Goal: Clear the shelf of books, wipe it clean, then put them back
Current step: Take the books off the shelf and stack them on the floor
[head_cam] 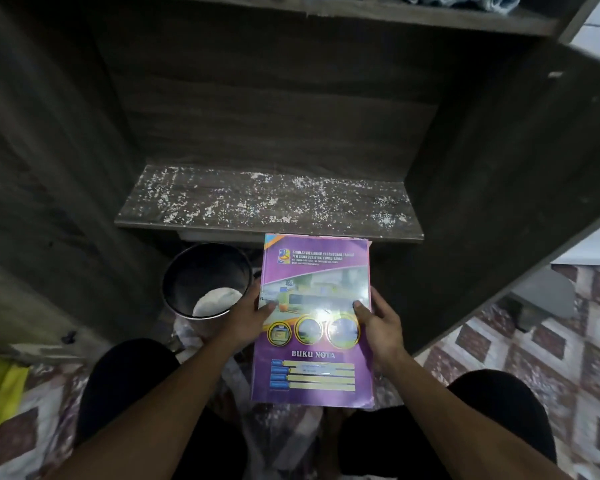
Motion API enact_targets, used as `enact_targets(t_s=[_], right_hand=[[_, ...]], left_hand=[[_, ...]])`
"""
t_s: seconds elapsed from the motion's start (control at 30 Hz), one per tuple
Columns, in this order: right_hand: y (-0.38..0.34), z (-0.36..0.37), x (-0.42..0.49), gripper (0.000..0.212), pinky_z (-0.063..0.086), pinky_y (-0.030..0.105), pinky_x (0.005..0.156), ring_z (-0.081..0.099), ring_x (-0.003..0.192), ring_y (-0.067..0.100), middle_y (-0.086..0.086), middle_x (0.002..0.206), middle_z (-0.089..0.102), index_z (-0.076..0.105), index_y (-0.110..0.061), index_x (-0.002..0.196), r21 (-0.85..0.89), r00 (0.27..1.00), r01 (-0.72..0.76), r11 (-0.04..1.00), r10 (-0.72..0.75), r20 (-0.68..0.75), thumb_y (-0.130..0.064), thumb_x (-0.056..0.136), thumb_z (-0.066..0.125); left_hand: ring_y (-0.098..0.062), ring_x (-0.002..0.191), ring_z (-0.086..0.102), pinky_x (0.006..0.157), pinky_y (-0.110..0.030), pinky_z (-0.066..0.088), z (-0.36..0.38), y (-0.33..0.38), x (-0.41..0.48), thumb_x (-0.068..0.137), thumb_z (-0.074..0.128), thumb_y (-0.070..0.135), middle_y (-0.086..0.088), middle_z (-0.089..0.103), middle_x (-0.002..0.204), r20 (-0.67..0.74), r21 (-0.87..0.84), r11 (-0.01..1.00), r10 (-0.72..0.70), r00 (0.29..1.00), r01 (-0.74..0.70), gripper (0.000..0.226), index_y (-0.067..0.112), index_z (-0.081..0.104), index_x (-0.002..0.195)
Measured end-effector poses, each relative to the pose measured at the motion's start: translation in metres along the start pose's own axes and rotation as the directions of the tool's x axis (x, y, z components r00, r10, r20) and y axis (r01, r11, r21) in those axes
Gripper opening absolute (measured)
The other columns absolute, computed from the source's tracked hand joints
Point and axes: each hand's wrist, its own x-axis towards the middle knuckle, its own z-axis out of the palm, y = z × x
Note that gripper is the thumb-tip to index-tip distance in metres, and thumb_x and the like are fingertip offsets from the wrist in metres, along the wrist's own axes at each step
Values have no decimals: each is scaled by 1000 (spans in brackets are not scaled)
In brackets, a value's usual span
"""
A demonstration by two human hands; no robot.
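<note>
The left hand grips the left edge of the purple notebooks, thumb on the cover. The right hand holds the right edge the same way. The stack is held flat just short of the shelf, its far end at the front lip.

No books are on the shelf, so clearing looks done. White specks cover the board, so wiping seems unfinished, unless they are worn finish. A yellow cloth lies on the floor at far left.

The left cabinet wall is well apart from the stack. A round bin sits just beside the left hand, below the lip. The right panel slants nearer, and the opening above is tall.
</note>
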Motion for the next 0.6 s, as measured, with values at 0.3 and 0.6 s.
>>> enact_targets(t_s=[0.3, 0.6], right_hand=[[27, -12, 30, 29, 59, 34, 65, 74, 71, 20, -3, 83, 77, 68, -28, 105, -44, 991, -112, 993, 108, -74, -2, 95, 62], [37, -6, 83, 23, 59, 46, 82, 72, 80, 27, 1, 87, 76, 71, -26, 105, -181, 986, -145, 973, 126, -109, -8, 91, 69]], left_hand=[[-26, 113, 61, 98, -50, 49, 18, -25, 26, 97, 57, 13, -6, 64, 123, 39, 10, 989, -147, 988, 147, 41, 36, 44, 128], [-14, 107, 53, 96, -29, 43, 25, -35, 72, 94, 60, 14, 1, 57, 114, 27, 38, 977, -212, 977, 211, 41, 18, 51, 133]])
